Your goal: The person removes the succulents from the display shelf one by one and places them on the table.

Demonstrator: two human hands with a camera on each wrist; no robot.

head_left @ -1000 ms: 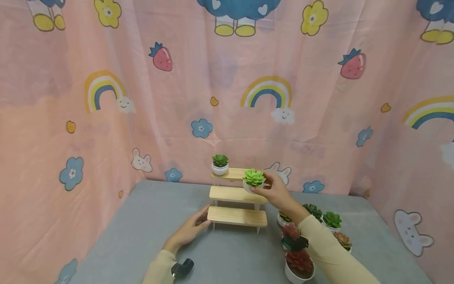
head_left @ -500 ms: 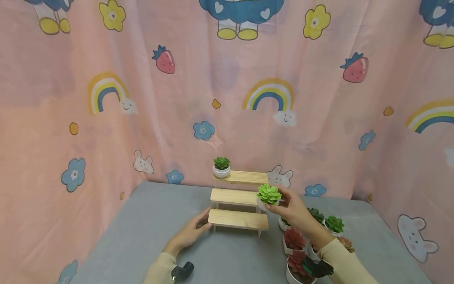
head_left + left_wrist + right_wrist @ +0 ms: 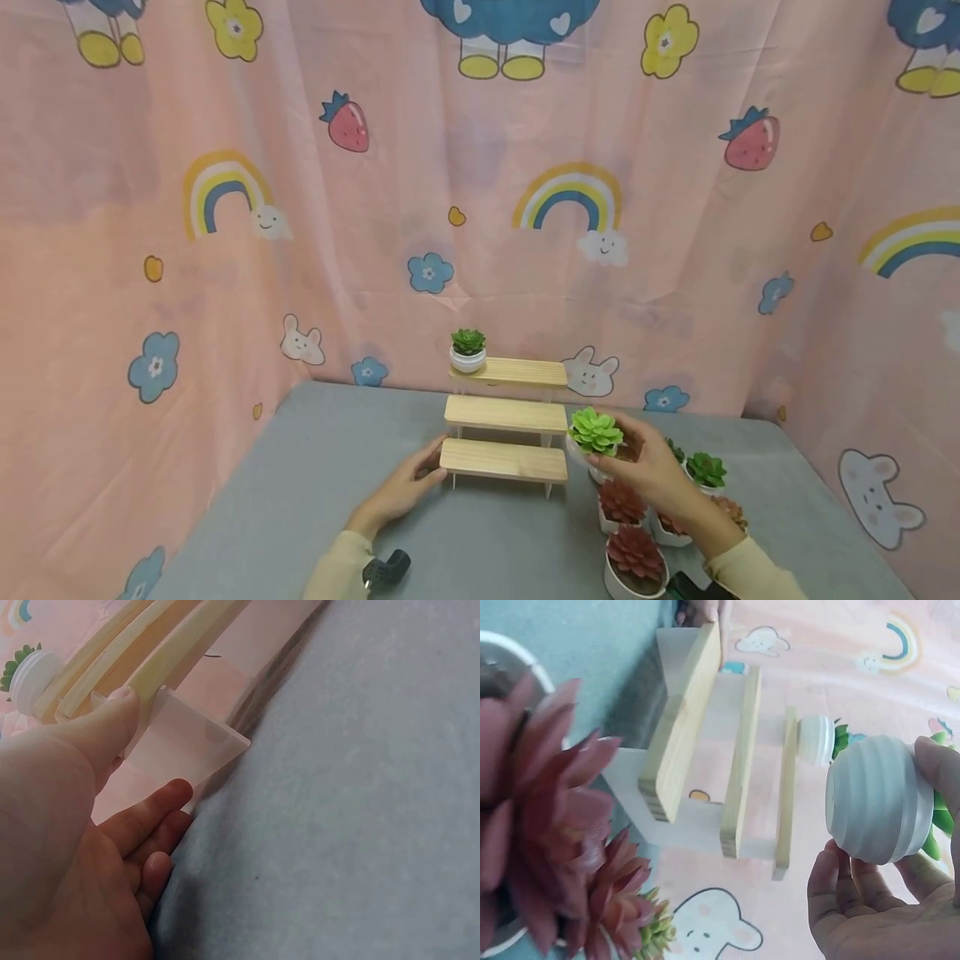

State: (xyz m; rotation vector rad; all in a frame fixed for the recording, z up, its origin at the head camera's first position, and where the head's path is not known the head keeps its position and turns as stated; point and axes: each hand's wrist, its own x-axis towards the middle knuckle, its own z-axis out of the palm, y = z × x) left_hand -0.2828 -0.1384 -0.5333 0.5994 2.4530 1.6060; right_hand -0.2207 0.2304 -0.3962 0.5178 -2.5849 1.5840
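Note:
A bright green potted succulent [image 3: 595, 433] in a white ribbed pot [image 3: 877, 799] is in my right hand [image 3: 656, 467], thumb and fingers round the pot. It is held up just right of a three-tier wooden stand [image 3: 504, 461] with translucent side supports. At the stand's left end, my left hand [image 3: 401, 486] holds the lowest board, thumb [image 3: 112, 724] against its end. The other fingers lie loosely curled beside the support [image 3: 184, 739]. A darker green potted succulent [image 3: 468, 350] stands on the left of the top tier.
Right of the stand, several potted succulents are grouped on the grey table [image 3: 300, 467], among them a front red one [image 3: 636, 554], another red one [image 3: 621, 502] and a green one [image 3: 705, 471]. A pink patterned curtain [image 3: 480, 167] hangs behind the table.
My right hand has carried the bright green succulent from in front of the upper tiers rightward and down, past the stand's right end. The left hand stays at the lowest board.

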